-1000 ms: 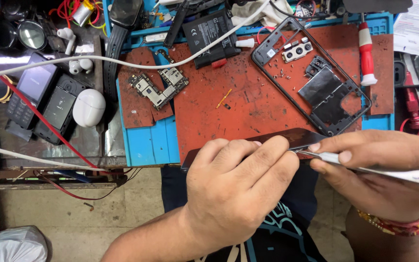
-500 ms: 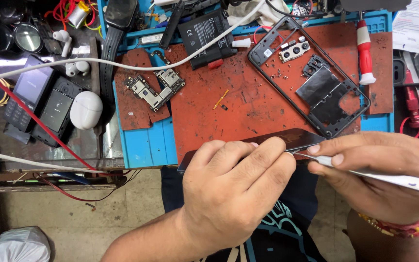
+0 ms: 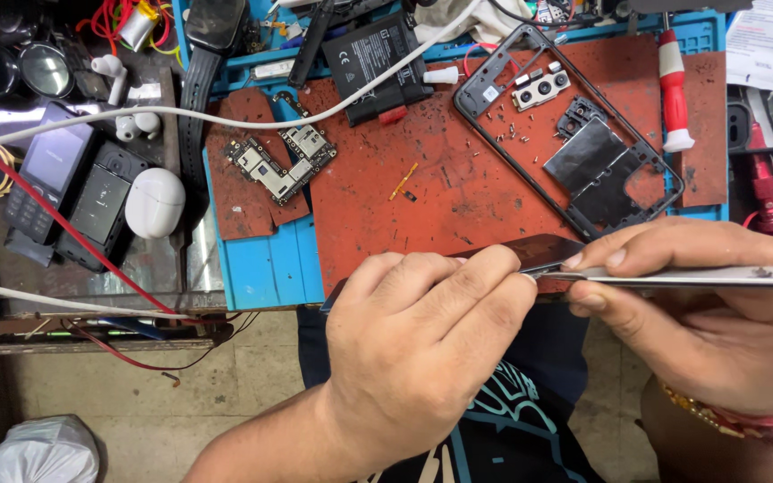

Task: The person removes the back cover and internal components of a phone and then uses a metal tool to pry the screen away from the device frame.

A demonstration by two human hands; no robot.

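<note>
Steel tweezers (image 3: 691,277) lie pinched in our right hand (image 3: 709,322), thumb above and fingers below, their tip meeting the edge of a dark phone panel (image 3: 539,252). Our left hand (image 3: 431,349) is curled closed over that panel, fingertips pressing its near edge, so most of it is hidden under the knuckles; only the corner between the 2 hands shows. A beaded band (image 3: 735,420) circles the right wrist.

Just beyond the hands we see the worn red work mat (image 3: 458,188) on a blue tray (image 3: 270,268), dotted with tiny screws. Ahead of the right hand lies a black phone frame (image 3: 574,134) with its camera block and a dark shield plate inside. Ahead of the left hand, a green circuit board (image 3: 284,161) rests on the mat's edge. Farther out sits a black battery (image 3: 373,63), crossed by a white cable (image 3: 225,114). A red-and-white screwdriver (image 3: 673,89) lies beyond the right hand. Well off past the left hand we find 2 keypad phones (image 3: 73,188) and a white earbud case (image 3: 156,202).
</note>
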